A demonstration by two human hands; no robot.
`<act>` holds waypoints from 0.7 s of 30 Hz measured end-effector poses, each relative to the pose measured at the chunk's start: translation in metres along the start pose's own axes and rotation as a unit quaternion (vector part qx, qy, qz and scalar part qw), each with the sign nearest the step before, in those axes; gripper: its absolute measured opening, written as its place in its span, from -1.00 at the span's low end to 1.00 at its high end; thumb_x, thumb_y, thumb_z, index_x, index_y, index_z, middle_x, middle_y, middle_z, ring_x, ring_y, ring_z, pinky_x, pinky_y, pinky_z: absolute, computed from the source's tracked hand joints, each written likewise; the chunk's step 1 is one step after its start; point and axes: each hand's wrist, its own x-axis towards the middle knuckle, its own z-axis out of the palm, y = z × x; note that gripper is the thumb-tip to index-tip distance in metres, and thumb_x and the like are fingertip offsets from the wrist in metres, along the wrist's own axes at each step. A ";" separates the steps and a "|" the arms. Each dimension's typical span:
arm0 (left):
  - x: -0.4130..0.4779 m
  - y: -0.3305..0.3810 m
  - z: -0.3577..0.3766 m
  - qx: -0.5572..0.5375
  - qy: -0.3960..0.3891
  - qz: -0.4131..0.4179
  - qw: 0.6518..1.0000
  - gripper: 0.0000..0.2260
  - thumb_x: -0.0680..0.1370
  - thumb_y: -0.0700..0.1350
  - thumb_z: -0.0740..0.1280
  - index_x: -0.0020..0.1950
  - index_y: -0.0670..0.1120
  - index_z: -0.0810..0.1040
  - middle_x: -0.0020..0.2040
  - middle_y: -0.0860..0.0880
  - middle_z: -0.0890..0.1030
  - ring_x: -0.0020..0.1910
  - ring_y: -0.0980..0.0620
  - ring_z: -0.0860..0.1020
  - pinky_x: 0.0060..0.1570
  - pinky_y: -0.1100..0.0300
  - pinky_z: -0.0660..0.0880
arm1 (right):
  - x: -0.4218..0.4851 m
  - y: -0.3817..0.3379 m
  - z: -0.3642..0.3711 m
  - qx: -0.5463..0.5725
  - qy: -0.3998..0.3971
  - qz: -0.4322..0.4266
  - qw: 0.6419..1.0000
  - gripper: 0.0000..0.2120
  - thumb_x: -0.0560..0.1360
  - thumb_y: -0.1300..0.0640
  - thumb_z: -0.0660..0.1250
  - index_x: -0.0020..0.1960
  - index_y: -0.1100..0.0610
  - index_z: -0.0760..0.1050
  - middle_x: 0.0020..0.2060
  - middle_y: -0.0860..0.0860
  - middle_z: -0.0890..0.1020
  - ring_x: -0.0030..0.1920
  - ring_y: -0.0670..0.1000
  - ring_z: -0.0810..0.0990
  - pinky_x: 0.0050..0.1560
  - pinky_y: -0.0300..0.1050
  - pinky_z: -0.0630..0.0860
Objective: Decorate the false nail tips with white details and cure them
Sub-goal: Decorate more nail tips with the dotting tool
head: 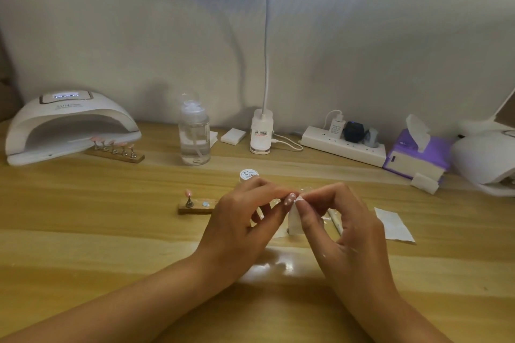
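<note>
Now the left grip (245, 217) pinches a pink nail tip (289, 199) dotted white, over the table's (111, 237) middle; the right grip (345, 220) holds a white wipe (295, 220) touching its edge.

Left hand (245, 214) pinches dotted nail tip (290, 199) — right hand (338, 217) wipes it.

tip (289, 199): pink, white dots, mid-frame
row of tips (113, 144): pink, upright on stand (119, 158), left
lamp (69, 125): white, far left
</note>
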 end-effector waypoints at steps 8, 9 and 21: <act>-0.001 0.000 0.000 0.008 -0.007 0.007 1.000 -0.78 0.56 -0.11 0.33 0.16 0.03 0.68 -0.08 0.11 0.62 -0.21 0.08 0.54 -0.29 0.25 0.47 | 0.000 0.002 0.000 0.020 -0.005 0.020 1.000 -0.93 0.55 0.11 0.40 -0.10 -0.02 0.56 -0.23 -0.21 0.61 -0.14 -0.07 0.59 -0.08 0.10 0.53; -0.001 0.000 0.000 0.009 -0.007 0.008 1.000 -0.78 0.56 -0.11 0.33 0.17 0.03 0.67 -0.08 0.11 0.62 -0.21 0.08 0.54 -0.29 0.24 0.47 | 0.000 0.002 0.000 0.023 -0.008 0.024 0.999 -0.93 0.55 0.11 0.40 -0.10 -0.02 0.57 -0.23 -0.22 0.62 -0.14 -0.07 0.59 -0.08 0.10 0.53; -0.002 -0.001 -0.001 0.049 -0.013 0.029 0.998 -0.75 0.59 -0.11 0.30 0.23 0.01 0.65 -0.05 0.08 0.61 -0.12 0.05 0.57 -0.26 0.13 0.52 | 0.003 0.003 -0.002 0.058 -0.037 0.069 0.995 -0.94 0.51 0.13 0.39 -0.12 0.01 0.59 -0.26 -0.13 0.64 -0.16 -0.02 0.60 -0.06 0.18 0.53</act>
